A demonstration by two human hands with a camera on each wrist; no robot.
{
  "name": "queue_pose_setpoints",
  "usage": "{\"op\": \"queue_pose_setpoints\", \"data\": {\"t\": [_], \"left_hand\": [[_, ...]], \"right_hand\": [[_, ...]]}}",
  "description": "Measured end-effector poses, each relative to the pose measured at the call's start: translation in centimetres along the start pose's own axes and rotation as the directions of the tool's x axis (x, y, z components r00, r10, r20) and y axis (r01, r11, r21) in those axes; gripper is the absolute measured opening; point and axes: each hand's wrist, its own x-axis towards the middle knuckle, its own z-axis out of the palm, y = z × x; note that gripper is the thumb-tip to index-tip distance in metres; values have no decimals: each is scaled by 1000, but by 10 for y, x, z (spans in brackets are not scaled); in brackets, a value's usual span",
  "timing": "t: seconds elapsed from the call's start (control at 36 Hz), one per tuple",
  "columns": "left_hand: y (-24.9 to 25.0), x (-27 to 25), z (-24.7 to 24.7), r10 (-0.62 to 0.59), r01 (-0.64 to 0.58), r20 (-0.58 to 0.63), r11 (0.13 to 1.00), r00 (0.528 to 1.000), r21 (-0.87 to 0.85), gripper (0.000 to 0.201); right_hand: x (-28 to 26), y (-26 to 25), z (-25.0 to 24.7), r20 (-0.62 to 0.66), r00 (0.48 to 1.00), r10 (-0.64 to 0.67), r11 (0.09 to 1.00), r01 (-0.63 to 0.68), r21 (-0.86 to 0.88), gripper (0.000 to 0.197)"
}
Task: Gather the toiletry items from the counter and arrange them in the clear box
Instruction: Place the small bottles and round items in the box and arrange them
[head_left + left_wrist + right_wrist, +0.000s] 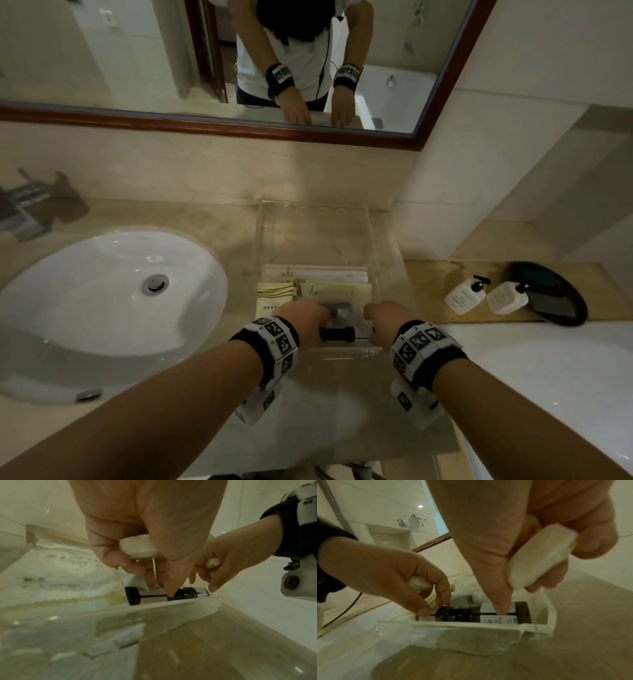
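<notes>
The clear box (261, 240) stands on the counter right of the sink, with flat white and yellow packets (334, 294) across its middle. At its near end lie small black-capped bottles (337, 334), end to end along the near wall (453, 628). Both hands reach into that end. My left hand (308, 322) curls its fingers round a white wrapped bar (139, 549) while its fingertips touch the left bottle (149, 593). My right hand (380, 325) grips a similar white bar (539, 561), and one fingertip presses on the labelled right bottle (498, 615).
A white sink (113, 308) and its tap (24, 205) lie to the left. On a wooden board at the right stand two white pump bottles (466, 296) beside a black round tray (555, 294). A framed mirror (239, 68) hangs behind the counter.
</notes>
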Motion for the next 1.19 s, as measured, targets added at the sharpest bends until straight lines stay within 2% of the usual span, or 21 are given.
{"op": "queue_pose_setpoints", "data": {"t": [0.17, 0.25, 0.36, 0.47, 0.56, 0.61, 0.69, 0.83, 1.0, 1.11, 1.19], "left_hand": [[-3, 1, 2, -10, 10, 1, 1000, 1000, -26, 19], [-7, 1, 4, -12, 0, -93, 992, 996, -129, 27], [-15, 2, 4, -46, -9, -232, 974, 972, -228, 41], [-20, 7, 3, -72, -6, -303, 968, 950, -250, 36], [-21, 9, 4, -57, -17, -283, 967, 957, -253, 30], [-23, 11, 3, -27, -34, -249, 971, 968, -237, 36], [-23, 14, 2, 16, -38, -193, 993, 981, -114, 45], [-20, 14, 0, 6, -9, -175, 1000, 985, -15, 38], [-22, 15, -1, 0, 6, -131, 999, 991, 48, 40], [-24, 14, 1, 15, -10, -107, 999, 994, 45, 47], [-26, 11, 2, 0, -1, -146, 1000, 989, -6, 51]], "right_hand": [[-1, -9, 2, 28, 1000, -5, 1000, 5, -2, 23], [1, -9, -1, -64, 998, 8, 996, -2, 89, 5], [1, -7, -8, -139, 988, 63, 962, -23, 271, 28], [3, -5, -8, -152, 984, 95, 932, -35, 362, 39], [7, -6, -8, -132, 987, 93, 925, -36, 378, 43], [10, -7, -7, -115, 989, 91, 921, -39, 386, 44], [14, -8, -4, -131, 988, 80, 927, -26, 374, 43], [17, -8, -1, -216, 973, 80, 927, 7, 375, 32], [24, -10, 0, -160, 986, 54, 906, 19, 422, 40], [25, -8, 4, -216, 976, 11, 902, 84, 424, 32], [24, -8, 3, -242, 970, -18, 908, 117, 403, 32]]}}
